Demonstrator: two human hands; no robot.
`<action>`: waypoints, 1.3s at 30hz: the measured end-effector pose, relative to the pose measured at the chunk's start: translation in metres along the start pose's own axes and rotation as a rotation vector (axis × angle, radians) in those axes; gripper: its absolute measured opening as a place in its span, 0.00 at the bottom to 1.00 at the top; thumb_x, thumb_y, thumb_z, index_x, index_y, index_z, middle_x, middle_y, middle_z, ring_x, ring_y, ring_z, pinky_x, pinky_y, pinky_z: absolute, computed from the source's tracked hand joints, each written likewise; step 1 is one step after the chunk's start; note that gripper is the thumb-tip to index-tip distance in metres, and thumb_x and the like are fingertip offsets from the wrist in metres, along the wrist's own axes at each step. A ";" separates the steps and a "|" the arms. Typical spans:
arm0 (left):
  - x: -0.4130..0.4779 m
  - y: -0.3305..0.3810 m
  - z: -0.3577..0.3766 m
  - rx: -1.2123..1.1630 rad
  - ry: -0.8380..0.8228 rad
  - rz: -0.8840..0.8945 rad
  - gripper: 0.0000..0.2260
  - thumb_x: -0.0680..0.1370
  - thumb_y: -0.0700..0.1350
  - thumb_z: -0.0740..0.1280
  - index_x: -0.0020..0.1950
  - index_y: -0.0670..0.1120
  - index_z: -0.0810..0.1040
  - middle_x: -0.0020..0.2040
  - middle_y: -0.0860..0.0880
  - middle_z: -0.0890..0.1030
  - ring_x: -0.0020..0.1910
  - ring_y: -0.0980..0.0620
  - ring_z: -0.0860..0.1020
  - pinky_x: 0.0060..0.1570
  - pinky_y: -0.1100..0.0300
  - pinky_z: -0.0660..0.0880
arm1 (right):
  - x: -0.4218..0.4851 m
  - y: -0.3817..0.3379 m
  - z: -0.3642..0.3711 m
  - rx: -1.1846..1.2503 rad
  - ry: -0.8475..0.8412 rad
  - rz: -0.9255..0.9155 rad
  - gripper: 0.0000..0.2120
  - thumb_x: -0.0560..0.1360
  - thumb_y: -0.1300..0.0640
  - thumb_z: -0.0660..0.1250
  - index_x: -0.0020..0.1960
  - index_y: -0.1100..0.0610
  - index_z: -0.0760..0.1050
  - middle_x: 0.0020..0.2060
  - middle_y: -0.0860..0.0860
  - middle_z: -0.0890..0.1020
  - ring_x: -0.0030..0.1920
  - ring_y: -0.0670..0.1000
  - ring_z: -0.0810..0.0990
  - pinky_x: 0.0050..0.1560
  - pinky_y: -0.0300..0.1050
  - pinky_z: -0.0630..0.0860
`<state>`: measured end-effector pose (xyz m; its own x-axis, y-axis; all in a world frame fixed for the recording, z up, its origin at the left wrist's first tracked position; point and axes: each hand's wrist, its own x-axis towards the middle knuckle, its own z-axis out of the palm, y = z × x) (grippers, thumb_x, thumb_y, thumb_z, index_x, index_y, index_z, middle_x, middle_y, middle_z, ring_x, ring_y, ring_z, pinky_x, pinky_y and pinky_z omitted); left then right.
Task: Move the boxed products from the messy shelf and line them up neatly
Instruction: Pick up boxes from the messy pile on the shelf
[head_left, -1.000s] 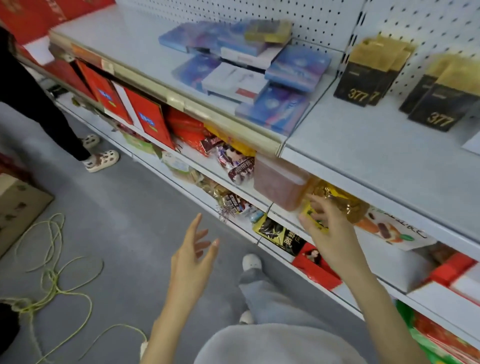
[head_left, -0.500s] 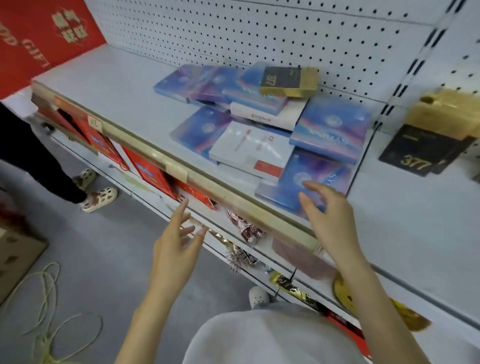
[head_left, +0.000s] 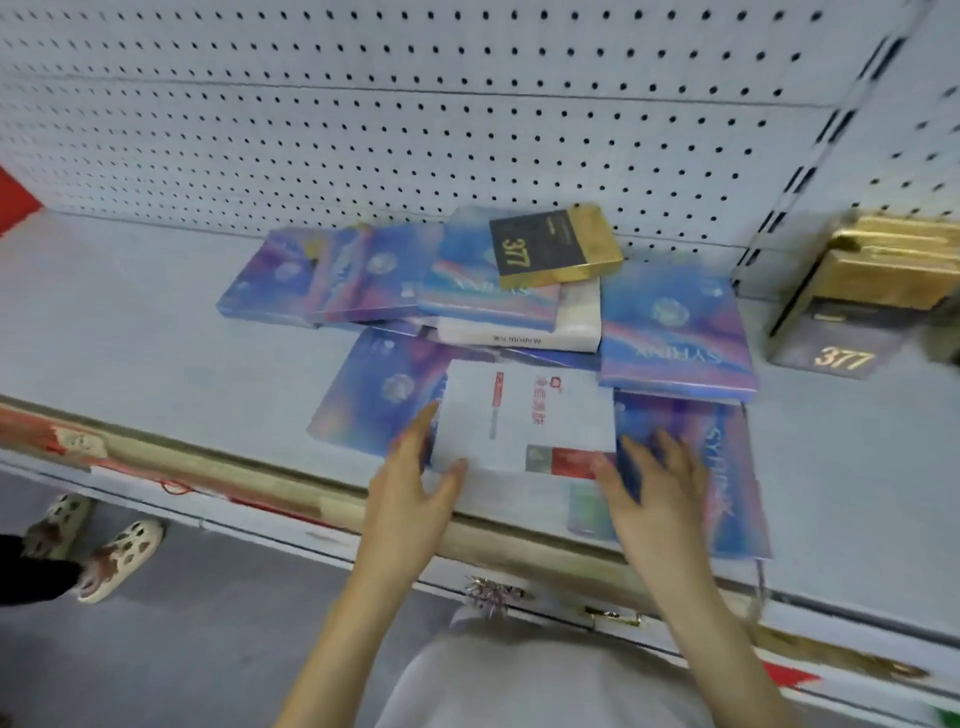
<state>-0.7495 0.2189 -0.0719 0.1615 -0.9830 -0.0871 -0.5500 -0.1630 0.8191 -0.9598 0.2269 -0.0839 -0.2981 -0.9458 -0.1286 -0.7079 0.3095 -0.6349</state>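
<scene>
A messy heap of flat boxes lies on the grey shelf (head_left: 130, 332). Several are blue-purple boxes (head_left: 675, 322), one is a thick white box (head_left: 524, 338), and a black-and-gold box (head_left: 553, 247) marked 377 sits on top at the back. A white box with red print (head_left: 524, 410) lies at the front of the heap. My left hand (head_left: 410, 488) touches its left front corner with straight fingers. My right hand (head_left: 660, 493) reaches its right front corner, fingers spread over the blue-purple box (head_left: 727, 467) beside it. Neither hand grips anything.
More black-and-gold boxes (head_left: 862, 296) stand on the neighbouring shelf section to the right, past a slotted upright (head_left: 795, 182). A pegboard wall (head_left: 415, 104) backs the shelf. A person's sandalled feet (head_left: 98, 551) stand on the floor at the left.
Both hands have risen from below the shelf edge up to the front white box. The view has tilted up and closed in on the heap.
</scene>
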 end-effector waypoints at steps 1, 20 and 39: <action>0.007 0.002 -0.003 -0.008 -0.028 -0.002 0.24 0.76 0.43 0.69 0.70 0.53 0.69 0.61 0.54 0.78 0.56 0.58 0.77 0.59 0.66 0.70 | -0.004 -0.008 0.006 0.019 0.028 0.025 0.23 0.78 0.48 0.64 0.69 0.58 0.72 0.73 0.61 0.64 0.75 0.58 0.55 0.73 0.49 0.50; 0.045 -0.011 -0.053 -0.484 -0.311 -0.226 0.20 0.76 0.41 0.69 0.67 0.47 0.70 0.53 0.47 0.81 0.48 0.53 0.80 0.42 0.61 0.76 | -0.046 -0.060 0.018 1.083 0.249 0.389 0.12 0.78 0.59 0.65 0.59 0.48 0.77 0.51 0.53 0.83 0.52 0.55 0.82 0.49 0.52 0.79; 0.035 0.001 -0.066 -0.533 -0.385 -0.179 0.05 0.79 0.41 0.63 0.53 0.48 0.77 0.42 0.55 0.85 0.39 0.59 0.83 0.34 0.70 0.76 | 0.066 -0.036 -0.011 1.474 0.109 0.544 0.23 0.78 0.51 0.65 0.69 0.60 0.68 0.59 0.58 0.77 0.52 0.53 0.80 0.48 0.41 0.79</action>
<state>-0.6900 0.1897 -0.0364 -0.1449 -0.9208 -0.3621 -0.0475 -0.3590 0.9321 -0.9617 0.1541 -0.0613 -0.3879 -0.7262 -0.5676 0.6980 0.1708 -0.6955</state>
